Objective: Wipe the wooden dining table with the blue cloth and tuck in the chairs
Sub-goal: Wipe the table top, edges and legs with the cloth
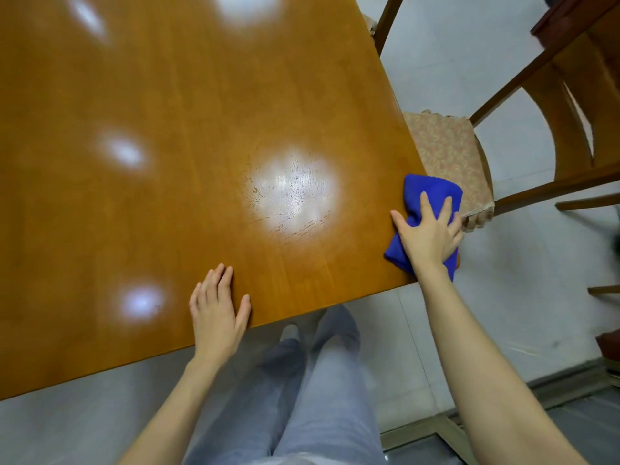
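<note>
The wooden dining table fills the left and middle of the view, glossy with light reflections. My right hand presses the bunched blue cloth flat onto the table's near right corner, fingers spread and straight; part of the cloth hangs over the edge. My left hand rests flat on the table's near edge, fingers straight, holding nothing. A wooden chair with a patterned seat cushion stands at the table's right side, its seat partly under the tabletop and its back away from the table.
A second chair's frame shows at the table's far right edge. Dark wooden furniture stands at the top right. My legs are below the near edge on a pale tiled floor.
</note>
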